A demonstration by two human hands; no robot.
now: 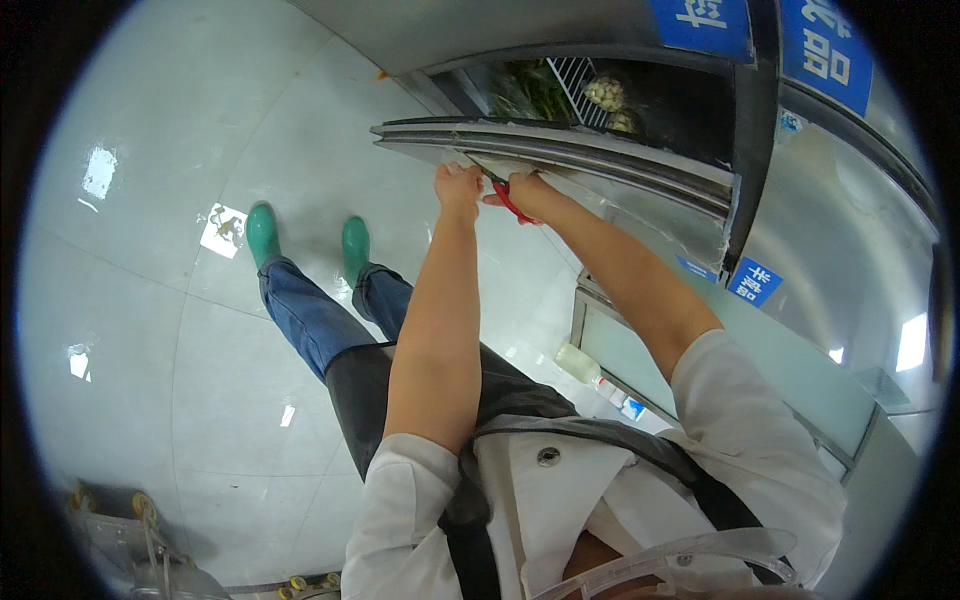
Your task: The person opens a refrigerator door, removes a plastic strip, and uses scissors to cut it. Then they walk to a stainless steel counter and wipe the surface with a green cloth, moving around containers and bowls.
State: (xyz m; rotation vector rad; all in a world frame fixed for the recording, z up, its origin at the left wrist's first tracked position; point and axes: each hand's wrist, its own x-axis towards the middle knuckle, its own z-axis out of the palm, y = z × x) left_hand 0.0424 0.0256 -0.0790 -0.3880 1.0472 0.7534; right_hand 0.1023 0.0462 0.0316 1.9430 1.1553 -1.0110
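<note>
My right hand [532, 196] is wrapped round the handles of red-handled scissors [510, 203]. Their dark blades point up and left, toward my other hand. Just left of them, my left hand [458, 188] is closed, its fingers pinched against the inner face of an open steel refrigerator door [600, 165]. What those fingertips hold, if anything, is too small to make out. A pale, thin sheet or strip [505, 165] shows along the door between my hands and its dark seal.
Behind the door, the refrigerator holds leafy greens [535, 90], a wire rack [580, 88] and a bag of pale round items [605, 94]. A bottle [577, 362] stands by a low cabinet [625, 345]. A wheeled trolley [140, 540] is at the lower left.
</note>
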